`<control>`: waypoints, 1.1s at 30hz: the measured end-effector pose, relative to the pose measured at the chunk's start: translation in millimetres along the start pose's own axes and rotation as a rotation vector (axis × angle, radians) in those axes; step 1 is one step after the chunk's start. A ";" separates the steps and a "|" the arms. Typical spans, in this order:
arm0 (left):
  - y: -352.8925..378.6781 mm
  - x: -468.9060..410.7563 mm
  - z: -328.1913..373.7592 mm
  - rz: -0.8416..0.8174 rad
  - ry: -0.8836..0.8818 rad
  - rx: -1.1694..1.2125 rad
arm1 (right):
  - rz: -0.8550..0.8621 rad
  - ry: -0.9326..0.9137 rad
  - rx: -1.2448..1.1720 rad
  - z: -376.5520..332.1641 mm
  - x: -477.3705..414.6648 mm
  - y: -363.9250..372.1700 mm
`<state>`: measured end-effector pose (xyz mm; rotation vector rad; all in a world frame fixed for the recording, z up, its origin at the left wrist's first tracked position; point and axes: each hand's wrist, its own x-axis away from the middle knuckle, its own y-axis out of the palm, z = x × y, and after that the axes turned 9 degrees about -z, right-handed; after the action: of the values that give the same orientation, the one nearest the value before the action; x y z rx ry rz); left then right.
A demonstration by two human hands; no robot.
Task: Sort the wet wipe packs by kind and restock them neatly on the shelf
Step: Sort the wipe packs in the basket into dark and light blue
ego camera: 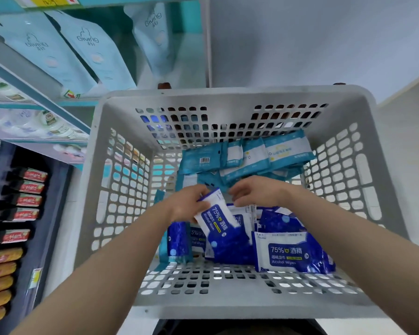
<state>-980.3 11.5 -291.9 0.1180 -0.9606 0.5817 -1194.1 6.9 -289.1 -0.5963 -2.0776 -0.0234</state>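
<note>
- Shop aisle underfoot, and a grey basket [228, 303] sits right in front, with both bare arms reaching down into it.
- Nearest the front wall lie the dark blue packs [288, 255], the alcohol wipes. They are bunched on the near side, some flat and some on edge.
- Left hand [188, 204] has its fingers curled round one alcohol pack [215, 216], tilted up above the pile.
- Right hand [254, 192] hovers just beside it with its fingers bent downward. I cannot tell whether it has hold of anything.
- Farther back, the teal packs [247, 155] overlap in a loose heap against the far wall.
- So the two kinds look roughly split inside the basket, dark blue near and teal far, though neither group is squared up.
- Beyond, on the left, the shelf [65, 114] carries pale blue pouches [82, 52] above and other goods below. No wipe pack of either kind shows on it.
- My read: sorting is well under way, and restocking has not begun.
</note>
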 end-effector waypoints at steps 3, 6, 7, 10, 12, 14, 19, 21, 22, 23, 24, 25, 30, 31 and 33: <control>10.8 -14.6 6.5 -0.023 0.034 0.121 | 0.017 -0.013 -0.092 7.0 -2.6 6.7; 14.5 -24.0 8.0 -0.027 0.060 0.042 | 0.113 0.016 -0.025 11.4 -1.8 9.5; 14.9 -26.2 7.4 -0.008 0.064 0.002 | 0.124 0.034 0.026 11.6 -0.5 10.4; 17.9 -33.4 3.1 0.022 0.048 -0.028 | 0.087 0.077 0.170 12.7 1.8 14.5; 21.8 -35.8 2.0 0.027 0.045 -0.051 | 0.038 0.125 0.300 14.4 0.6 15.6; 23.7 -35.8 0.2 0.023 0.056 -0.098 | -0.021 0.164 0.378 15.6 -1.2 13.9; -7.6 -9.6 -10.3 0.124 0.008 -0.224 | 0.046 0.143 0.406 -2.2 -7.2 6.9; -25.7 7.2 -21.2 0.198 -0.067 -0.258 | 0.081 0.066 0.357 -17.7 -11.1 10.0; -32.4 15.1 -28.2 0.218 -0.111 -0.266 | 0.072 0.020 0.326 -25.9 -13.6 13.9; -37.2 21.4 -36.1 0.222 -0.167 -0.272 | 0.051 -0.021 0.282 -33.6 -17.6 19.5; -39.9 26.9 -42.8 0.215 -0.226 -0.296 | 0.032 -0.057 0.219 -41.0 -22.3 26.4; -41.0 30.8 -48.0 0.204 -0.287 -0.345 | 0.021 -0.079 0.153 -47.3 -29.0 33.8; -35.6 37.3 -51.0 0.115 -0.429 -0.605 | 0.014 -0.087 -0.015 -66.6 -65.8 61.3; -33.8 37.4 -50.9 0.105 -0.426 -0.649 | 0.008 -0.086 -0.030 -67.8 -70.9 64.9; -31.3 36.8 -52.1 0.116 -0.425 -0.680 | -0.002 -0.084 -0.041 -68.7 -79.1 71.2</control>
<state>-909.7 18.4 -287.8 -0.4412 -1.5397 0.3107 -1074.9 20.9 -329.5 -0.6295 -2.1633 -0.0428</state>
